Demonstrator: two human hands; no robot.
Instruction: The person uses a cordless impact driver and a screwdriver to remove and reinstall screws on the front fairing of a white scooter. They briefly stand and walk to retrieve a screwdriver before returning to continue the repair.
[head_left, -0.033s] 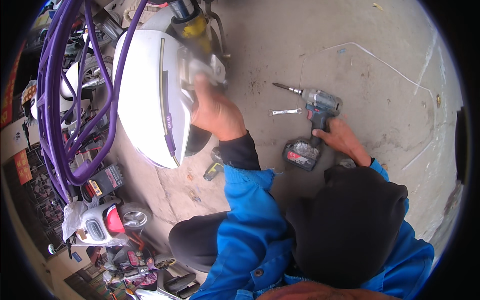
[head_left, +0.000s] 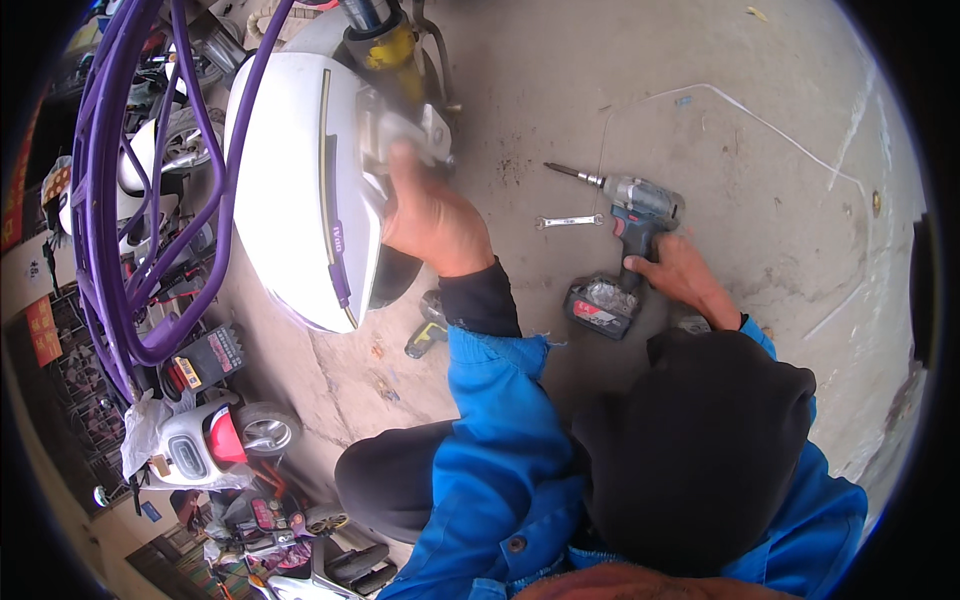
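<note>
A large white fender [head_left: 285, 200] with a purple and gold stripe stands in front of me on the left. My left hand [head_left: 435, 222] is at its right edge, the thumb lying against a blurred pale metal bracket [head_left: 425, 135]; the other fingers are hidden. Above the bracket is a fork tube [head_left: 388, 50] with a yellow collar. On the right, my right hand [head_left: 685, 272] closes around the handle of a cordless impact driver [head_left: 640, 205], its long bit pointing left. Between the hands, an open-ended wrench [head_left: 570, 221] lies on the concrete.
A yellow-and-black tool [head_left: 428, 332] lies beside my left sleeve. Purple metal framework [head_left: 105, 200] rises at the left. A boxed battery [head_left: 205, 362] and a white-and-red scooter [head_left: 200, 445] stand beyond it. A thin white cord [head_left: 765, 122] trails across the floor at the far right.
The view has shifted very slightly. Both hands keep their places, the left at the bracket and the right on the impact driver.
</note>
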